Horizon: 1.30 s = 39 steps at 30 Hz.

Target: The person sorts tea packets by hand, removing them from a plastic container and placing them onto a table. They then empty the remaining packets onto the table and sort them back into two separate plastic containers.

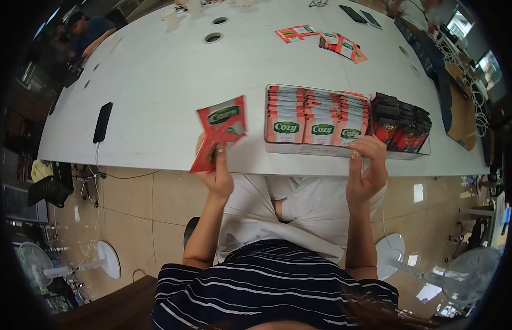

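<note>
My left hand (216,177) is closed around red Cozy sachets (226,114), raised at the table's front edge. Their printed faces overlap, and the thumb presses on the lower part. Before me on the table stands a clear plastic box (308,149) with rows of upright pink and red Cozy sachets (322,130) in three columns. In its right part are black and red sachets (402,124). My right hand (369,168) grips the front wall of this box, thumb on the outside and fingers curled at the rim beside the third pink column.
More red sachets (344,47) lie loose farther back on the white table (173,77). A phone (103,122) with a cable lies to the left, and dark phones (359,15) lie at the back. An open cardboard box (459,110) lines the right edge. A person (91,30) sits far left.
</note>
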Available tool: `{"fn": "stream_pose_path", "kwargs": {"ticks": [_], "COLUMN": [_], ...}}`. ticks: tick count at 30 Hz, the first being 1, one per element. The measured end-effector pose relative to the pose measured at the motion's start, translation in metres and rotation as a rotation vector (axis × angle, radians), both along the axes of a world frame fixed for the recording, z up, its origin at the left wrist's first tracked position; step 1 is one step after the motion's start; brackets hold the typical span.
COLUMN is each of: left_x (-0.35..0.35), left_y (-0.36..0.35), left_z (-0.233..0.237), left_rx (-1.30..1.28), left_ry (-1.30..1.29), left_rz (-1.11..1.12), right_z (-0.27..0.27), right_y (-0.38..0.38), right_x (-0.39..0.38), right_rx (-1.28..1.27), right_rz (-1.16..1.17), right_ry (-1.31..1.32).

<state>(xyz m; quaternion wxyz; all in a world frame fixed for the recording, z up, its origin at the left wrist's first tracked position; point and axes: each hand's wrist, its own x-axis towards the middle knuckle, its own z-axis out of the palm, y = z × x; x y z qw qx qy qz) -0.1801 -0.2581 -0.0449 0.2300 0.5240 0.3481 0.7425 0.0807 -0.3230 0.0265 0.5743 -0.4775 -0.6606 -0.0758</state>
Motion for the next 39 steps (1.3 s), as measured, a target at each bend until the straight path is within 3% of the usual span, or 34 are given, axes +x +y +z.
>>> {"fn": "stream_pose_path", "kwargs": {"ticks": [4,7,8,10,11,14,17,22,27,29,32,35,39], "left_x": [0.02,0.025,0.019,0.016,0.016,0.012,0.01,0.02,0.016,0.018,0.02,0.019,0.017], "left_y": [-0.027,-0.032,-0.033,-0.036,-0.033,-0.02,0.003,0.024,0.03,0.025,0.027,0.029,0.026], "left_z": [0.045,0.053,0.047,0.051,0.054,0.058,0.051,0.04,0.04,0.046,0.042,0.041,0.042], "left_rx": [-0.168,-0.197,-0.217,-0.198,-0.188,-0.142,-0.126,-0.299,-0.461,-0.441,-0.381,-0.382,-0.447], "left_ry": [-0.305,-0.342,-0.251,-0.137,-0.144,-0.183,-0.222,-0.283,-0.356,-0.354,-0.32,-0.323,-0.39], "left_rz": [-0.33,-0.51,-0.557,-0.611,-0.59,-0.489,-0.338,-0.35,-0.321,-0.288,-0.255,-0.273,-0.336], "right_z": [0.036,0.044,0.045,0.047,0.048,0.043,0.049,0.04,0.026,0.036,0.048,0.044,0.039], "right_y": [0.008,0.023,0.029,0.035,0.038,0.048,0.048,0.05,0.062,0.065,0.062,0.048,0.045], "right_x": [-0.046,-0.072,-0.075,-0.068,-0.063,-0.051,-0.027,-0.038,-0.051,-0.051,-0.041,-0.026,-0.046], "right_rx": [-0.195,-0.346,-0.38,-0.503,-0.561,-0.291,-0.295,-0.502,-0.421,-0.295,-0.247,-0.567,-0.608], "right_rz": [0.219,0.387,0.45,0.458,0.458,0.401,0.194,0.205,0.198,0.171,0.154,0.289,0.367], "right_ry": [0.234,0.492,0.579,0.381,0.283,0.53,0.509,0.245,-0.046,-0.221,-0.258,-0.344,-0.419]}}
